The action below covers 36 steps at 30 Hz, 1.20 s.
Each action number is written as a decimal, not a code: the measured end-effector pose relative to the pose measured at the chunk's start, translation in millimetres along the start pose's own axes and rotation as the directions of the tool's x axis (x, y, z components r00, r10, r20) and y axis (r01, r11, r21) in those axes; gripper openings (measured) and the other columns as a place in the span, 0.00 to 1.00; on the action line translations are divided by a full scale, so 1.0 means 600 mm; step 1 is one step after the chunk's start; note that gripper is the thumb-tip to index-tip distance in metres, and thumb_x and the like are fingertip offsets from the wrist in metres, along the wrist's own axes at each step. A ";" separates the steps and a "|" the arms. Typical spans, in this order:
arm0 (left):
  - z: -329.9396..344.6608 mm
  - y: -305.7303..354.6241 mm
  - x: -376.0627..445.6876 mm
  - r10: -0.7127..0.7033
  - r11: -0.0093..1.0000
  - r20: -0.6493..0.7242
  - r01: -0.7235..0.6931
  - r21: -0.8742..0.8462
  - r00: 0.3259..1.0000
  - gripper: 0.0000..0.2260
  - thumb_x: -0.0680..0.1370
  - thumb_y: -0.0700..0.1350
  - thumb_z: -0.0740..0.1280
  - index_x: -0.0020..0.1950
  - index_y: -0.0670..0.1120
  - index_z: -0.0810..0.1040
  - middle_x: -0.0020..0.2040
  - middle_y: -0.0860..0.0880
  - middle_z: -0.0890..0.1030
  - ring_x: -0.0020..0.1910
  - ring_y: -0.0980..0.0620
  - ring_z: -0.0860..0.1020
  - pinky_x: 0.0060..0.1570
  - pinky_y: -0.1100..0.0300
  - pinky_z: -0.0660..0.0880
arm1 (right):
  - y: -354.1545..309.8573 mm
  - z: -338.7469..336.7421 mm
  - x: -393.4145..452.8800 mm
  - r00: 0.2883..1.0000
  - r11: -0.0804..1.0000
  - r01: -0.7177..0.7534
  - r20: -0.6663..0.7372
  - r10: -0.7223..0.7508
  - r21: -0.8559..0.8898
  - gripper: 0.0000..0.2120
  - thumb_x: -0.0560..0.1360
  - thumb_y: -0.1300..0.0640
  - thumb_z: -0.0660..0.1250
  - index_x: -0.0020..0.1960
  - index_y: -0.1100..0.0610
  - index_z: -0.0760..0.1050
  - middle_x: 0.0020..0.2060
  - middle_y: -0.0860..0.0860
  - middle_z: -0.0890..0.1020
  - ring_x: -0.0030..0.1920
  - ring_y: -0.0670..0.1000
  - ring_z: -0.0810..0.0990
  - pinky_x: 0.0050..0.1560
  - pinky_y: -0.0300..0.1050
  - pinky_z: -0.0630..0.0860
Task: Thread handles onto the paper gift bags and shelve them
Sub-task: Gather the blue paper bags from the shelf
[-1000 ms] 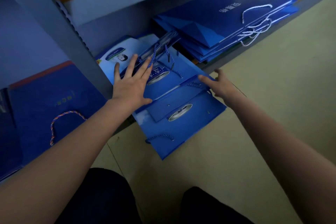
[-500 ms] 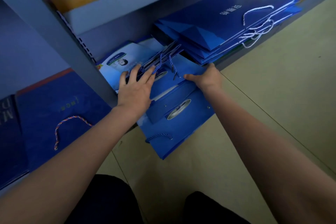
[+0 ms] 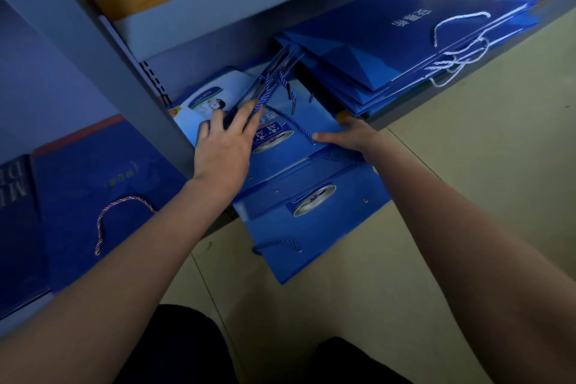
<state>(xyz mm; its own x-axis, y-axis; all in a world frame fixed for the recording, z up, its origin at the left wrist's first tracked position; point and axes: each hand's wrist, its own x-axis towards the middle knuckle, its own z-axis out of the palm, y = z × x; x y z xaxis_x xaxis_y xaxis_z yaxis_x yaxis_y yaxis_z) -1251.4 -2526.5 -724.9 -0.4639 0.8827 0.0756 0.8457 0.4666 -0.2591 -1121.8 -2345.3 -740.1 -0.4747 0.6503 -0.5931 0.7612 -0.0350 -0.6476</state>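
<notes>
— What is seen from the head camera, and where are the gift bags?

— A pile of flat blue gift bags [image 3: 299, 146] is seen lying half on the low shelf [image 3: 467, 97], with its near end hanging out over the floor [image 3: 467, 196]. The left hand [image 3: 223, 150] is laid flat on the top bag, fingers straight and spread; nothing is gripped by it. Twisted blue cord handles [image 3: 265, 93] are found just beyond its fingertips, and a pale printed bag [image 3: 212, 97] lies under them.

— And the right hand?

— The right hand [image 3: 349, 135] is set at the far right edge of the top bag. The thumb is stretched along the paper towards the left hand; the other fingers are hidden past the edge, so whether the bag is pinched cannot be told.

— What lies around the two hands?

— Between the hands an oval label [image 3: 272, 140] is shown on the top bag. Nearer than the hands, a lower bag [image 3: 311, 227] juts out with a blue cord loop at its near edge. Beyond the right hand a second stack of bags [image 3: 405, 40] with white cords [image 3: 458, 50] is kept on the same shelf. Left of the left hand, past a grey upright post [image 3: 109, 65], a dark blue bag [image 3: 93, 181] with a red-and-blue cord is seen.
</notes>
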 end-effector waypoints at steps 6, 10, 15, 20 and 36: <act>0.004 0.000 -0.001 0.023 1.000 0.037 -0.023 -0.001 0.999 0.36 0.77 0.42 0.62 0.77 0.47 0.41 0.77 0.52 0.46 0.65 0.42 0.61 0.62 0.54 0.63 | -0.013 0.009 0.003 0.988 0.995 0.058 -0.138 -0.069 -0.080 0.40 0.68 0.44 0.74 0.73 0.57 0.61 0.70 0.54 0.68 0.69 0.57 0.67 0.65 0.51 0.66; -0.009 0.002 -0.006 -0.010 0.997 0.050 0.014 -0.082 0.999 0.33 0.78 0.41 0.60 0.77 0.47 0.43 0.77 0.53 0.46 0.66 0.41 0.60 0.62 0.52 0.62 | -0.062 0.001 -0.021 0.968 0.972 0.100 -0.205 -0.145 -0.215 0.34 0.70 0.44 0.72 0.68 0.60 0.66 0.64 0.56 0.74 0.63 0.58 0.72 0.59 0.50 0.70; -0.026 0.001 -0.004 -0.059 0.983 0.059 0.068 -0.173 0.997 0.32 0.78 0.41 0.59 0.77 0.48 0.45 0.76 0.53 0.47 0.67 0.39 0.58 0.62 0.50 0.62 | -0.087 -0.058 -0.041 0.946 0.935 0.076 -0.273 -0.178 -0.346 0.33 0.66 0.41 0.74 0.64 0.60 0.71 0.63 0.58 0.74 0.62 0.59 0.73 0.53 0.48 0.70; -0.022 0.001 -0.003 -0.035 0.981 0.102 0.053 -0.187 0.994 0.32 0.79 0.44 0.60 0.77 0.49 0.43 0.76 0.53 0.46 0.68 0.39 0.57 0.64 0.50 0.61 | 0.011 -0.130 -0.082 0.962 0.958 -0.015 -0.266 -0.065 -0.286 0.37 0.67 0.45 0.74 0.69 0.60 0.67 0.67 0.56 0.71 0.68 0.58 0.68 0.67 0.50 0.65; -0.030 0.004 -0.002 -0.114 0.964 0.089 0.132 -0.230 0.990 0.31 0.79 0.42 0.59 0.77 0.49 0.46 0.76 0.52 0.48 0.67 0.37 0.57 0.63 0.46 0.60 | 0.002 -0.141 -0.132 0.961 0.965 0.227 -0.192 -0.200 0.133 0.35 0.67 0.57 0.76 0.71 0.55 0.67 0.63 0.52 0.76 0.61 0.50 0.76 0.64 0.47 0.72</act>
<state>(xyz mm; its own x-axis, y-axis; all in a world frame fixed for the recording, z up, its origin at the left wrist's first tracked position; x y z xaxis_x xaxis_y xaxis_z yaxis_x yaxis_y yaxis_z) -1243.9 -2525.6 -708.3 -0.5787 0.8153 0.0189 0.8151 0.5790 -0.0183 -1045.6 -2332.6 -653.3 -0.5233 0.7775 -0.3488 0.5678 0.0130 -0.8231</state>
